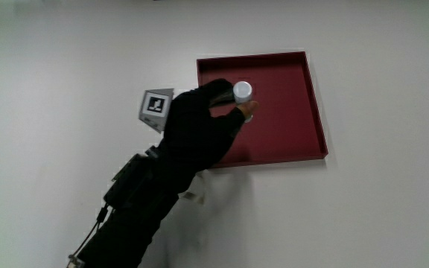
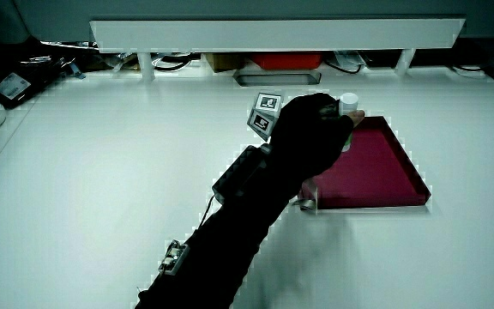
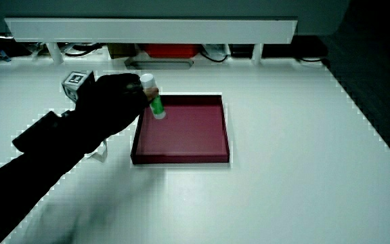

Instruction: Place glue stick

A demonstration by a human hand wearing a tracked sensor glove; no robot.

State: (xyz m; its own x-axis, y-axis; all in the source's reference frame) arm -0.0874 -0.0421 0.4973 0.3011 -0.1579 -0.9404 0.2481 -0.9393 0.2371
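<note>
One glue stick (image 1: pixel 243 92) is pinched upright in the hands' (image 1: pixel 199 130) fingertips, over the red tray (image 1: pixel 315 97).

The hand (image 1: pixel 199 126) hangs raised above the counter (image 1: pixel 65 59), its forearm (image 1: pixel 136 205) stretching back toward the person; its fingers (image 1: pixel 222 93) are curled and pinched shut, gripping; the patterned cube (image 1: pixel 156 106) sits on its back.

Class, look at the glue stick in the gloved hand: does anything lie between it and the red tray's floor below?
Nothing visible does. The hand grips the glue stick upright over the red tray, whose floor shows bare beneath it in all views.
</note>
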